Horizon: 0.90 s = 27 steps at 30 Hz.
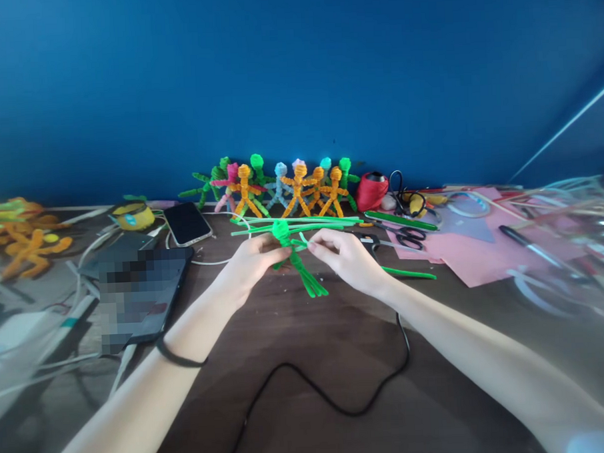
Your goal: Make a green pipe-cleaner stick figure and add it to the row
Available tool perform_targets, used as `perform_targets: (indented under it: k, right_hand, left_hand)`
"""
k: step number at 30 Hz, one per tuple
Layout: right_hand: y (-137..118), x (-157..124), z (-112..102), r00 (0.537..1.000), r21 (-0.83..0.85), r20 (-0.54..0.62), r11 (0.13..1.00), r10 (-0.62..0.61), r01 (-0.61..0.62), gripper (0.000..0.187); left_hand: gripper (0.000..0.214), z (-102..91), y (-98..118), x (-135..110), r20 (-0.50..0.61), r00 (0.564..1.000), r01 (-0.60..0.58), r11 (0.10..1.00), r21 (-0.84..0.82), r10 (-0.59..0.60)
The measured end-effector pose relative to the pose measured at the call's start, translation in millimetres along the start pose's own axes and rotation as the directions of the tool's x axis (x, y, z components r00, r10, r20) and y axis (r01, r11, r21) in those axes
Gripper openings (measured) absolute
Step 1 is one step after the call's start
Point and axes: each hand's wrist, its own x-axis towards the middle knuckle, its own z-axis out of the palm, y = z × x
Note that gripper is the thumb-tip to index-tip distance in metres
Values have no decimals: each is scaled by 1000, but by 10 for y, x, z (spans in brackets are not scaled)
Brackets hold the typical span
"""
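Note:
A green pipe-cleaner figure (297,256) with a coiled head and dangling legs is held above the brown table (308,360). My left hand (251,261) pinches its body from the left. My right hand (347,256) pinches the end of one green arm from the right. Loose green pipe cleaners (302,223) lie just behind the hands. A row of finished figures (285,187) in orange, green, pink and light blue stands against the blue wall.
Two phones (186,223) (139,294) lie at left, with cables and orange figures (25,245) further left. Scissors (407,236), a red spool (371,191), pink paper (463,249) and a clear container (568,255) sit at right. A black cable (329,399) loops across the near table.

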Motion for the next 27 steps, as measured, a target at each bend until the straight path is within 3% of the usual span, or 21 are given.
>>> perform_targets:
  k: [5,10,14,27]
  right_hand:
    - [13,-24,61,999,120,-2,992,51,-50,13]
    - [40,-40,105,988,227,124,966,98,-124,13]
    - [48,-37,102,979,267,169,951,115,-157,10]
    - [55,-26,69,982,297,182,950,38,-92,11]
  left_hand:
    - [25,18,-4,-11,55,998,21,994,-103,-16]
    - [18,16,-17,-8,-5,1000,-19,997,-74,18]
    - [13,-2,-25,-5,34,999,-21,994,-103,25]
    - [24,-19,-88,19,34,998,-55,998,8,55]
